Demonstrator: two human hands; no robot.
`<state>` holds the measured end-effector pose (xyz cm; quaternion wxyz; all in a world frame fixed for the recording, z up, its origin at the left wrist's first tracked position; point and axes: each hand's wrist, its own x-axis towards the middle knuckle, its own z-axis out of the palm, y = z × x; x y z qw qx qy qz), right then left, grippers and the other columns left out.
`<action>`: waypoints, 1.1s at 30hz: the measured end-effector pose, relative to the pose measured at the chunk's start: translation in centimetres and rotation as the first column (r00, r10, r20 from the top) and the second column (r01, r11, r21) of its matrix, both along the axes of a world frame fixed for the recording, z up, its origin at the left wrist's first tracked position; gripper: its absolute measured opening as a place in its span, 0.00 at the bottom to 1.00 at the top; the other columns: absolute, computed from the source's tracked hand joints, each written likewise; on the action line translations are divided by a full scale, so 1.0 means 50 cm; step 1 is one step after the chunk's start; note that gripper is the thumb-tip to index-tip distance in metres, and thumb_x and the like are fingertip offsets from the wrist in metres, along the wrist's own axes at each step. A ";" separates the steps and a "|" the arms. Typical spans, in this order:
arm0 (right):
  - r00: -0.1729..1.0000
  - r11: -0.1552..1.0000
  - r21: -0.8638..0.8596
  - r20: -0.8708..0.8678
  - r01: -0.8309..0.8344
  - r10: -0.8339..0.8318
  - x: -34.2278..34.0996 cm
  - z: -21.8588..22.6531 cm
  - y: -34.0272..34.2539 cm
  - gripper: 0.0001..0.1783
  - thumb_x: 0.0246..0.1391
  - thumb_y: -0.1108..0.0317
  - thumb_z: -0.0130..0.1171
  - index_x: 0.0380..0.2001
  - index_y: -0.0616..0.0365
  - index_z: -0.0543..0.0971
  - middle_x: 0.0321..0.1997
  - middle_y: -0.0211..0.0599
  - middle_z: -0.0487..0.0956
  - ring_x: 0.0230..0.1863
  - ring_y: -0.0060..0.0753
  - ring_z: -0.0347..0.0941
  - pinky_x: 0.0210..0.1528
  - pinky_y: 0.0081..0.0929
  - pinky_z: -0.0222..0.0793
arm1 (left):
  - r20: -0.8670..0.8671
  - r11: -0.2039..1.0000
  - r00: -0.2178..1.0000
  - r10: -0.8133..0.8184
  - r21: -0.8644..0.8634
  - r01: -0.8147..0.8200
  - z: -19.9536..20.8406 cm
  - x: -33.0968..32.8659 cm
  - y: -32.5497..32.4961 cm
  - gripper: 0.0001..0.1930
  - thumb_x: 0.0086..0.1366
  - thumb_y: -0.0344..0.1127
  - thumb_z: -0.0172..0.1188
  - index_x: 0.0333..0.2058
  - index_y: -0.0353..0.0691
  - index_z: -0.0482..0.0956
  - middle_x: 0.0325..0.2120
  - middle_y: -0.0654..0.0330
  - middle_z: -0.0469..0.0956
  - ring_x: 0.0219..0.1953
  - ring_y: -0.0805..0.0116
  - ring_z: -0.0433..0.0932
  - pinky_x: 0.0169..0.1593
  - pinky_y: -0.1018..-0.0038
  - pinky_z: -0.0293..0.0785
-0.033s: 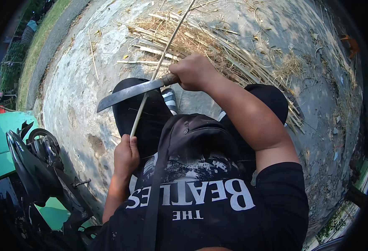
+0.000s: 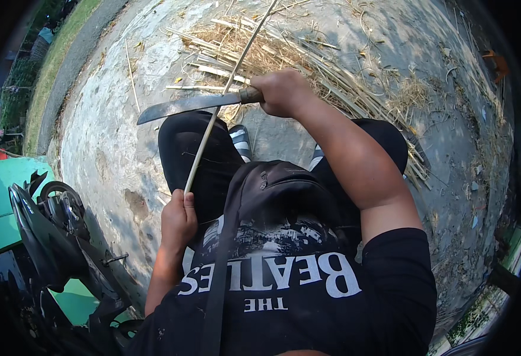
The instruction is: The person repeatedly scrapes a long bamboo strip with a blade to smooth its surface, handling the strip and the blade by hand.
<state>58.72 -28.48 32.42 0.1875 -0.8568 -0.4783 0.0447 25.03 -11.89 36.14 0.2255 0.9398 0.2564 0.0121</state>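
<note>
Head view: the left hand (image 2: pixel 178 221) is closed around the near end of a long thin cane (image 2: pixel 225 94), low beside the left knee. From that grip the cane runs up and away to the right, over the knee and out past the straw pile (image 2: pixel 331 77) on the concrete ground (image 2: pixel 100 136). The right hand (image 2: pixel 281 93) is clenched on the handle of a machete (image 2: pixel 186 105); its blade points left and crosses the cane about midway, touching it. The right hand sits nearer that crossing. A motorcycle (image 2: pixel 47 225) stands at left.
</note>
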 end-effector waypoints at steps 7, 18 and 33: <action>0.993 0.995 -0.053 -0.076 0.086 -0.090 -0.009 0.022 -0.008 0.09 0.52 0.63 0.62 0.38 0.45 0.83 0.37 0.38 0.86 0.43 0.47 0.84 0.45 0.46 0.79 | -0.035 0.999 0.999 0.006 -0.050 -0.008 -0.001 0.012 0.012 0.18 0.79 0.43 0.48 0.31 0.36 0.69 0.20 0.41 0.73 0.27 0.32 0.75 0.29 0.49 0.67; 0.994 0.992 0.064 0.007 0.109 -0.110 0.034 -0.030 -0.020 0.05 0.49 0.63 0.63 0.31 0.46 0.81 0.29 0.36 0.84 0.36 0.46 0.84 0.40 0.46 0.78 | -0.039 0.986 0.999 -0.018 -0.167 0.012 0.023 -0.015 0.022 0.19 0.79 0.42 0.47 0.31 0.35 0.70 0.19 0.43 0.72 0.24 0.37 0.74 0.28 0.54 0.66; 0.977 0.986 0.074 0.139 0.151 -0.161 0.061 -0.017 -0.029 0.06 0.48 0.63 0.65 0.31 0.48 0.80 0.27 0.40 0.83 0.33 0.49 0.83 0.38 0.47 0.78 | -0.018 0.983 0.999 -0.032 -0.183 0.028 0.007 -0.045 0.041 0.20 0.80 0.44 0.46 0.31 0.34 0.71 0.19 0.44 0.72 0.23 0.43 0.75 0.29 0.57 0.67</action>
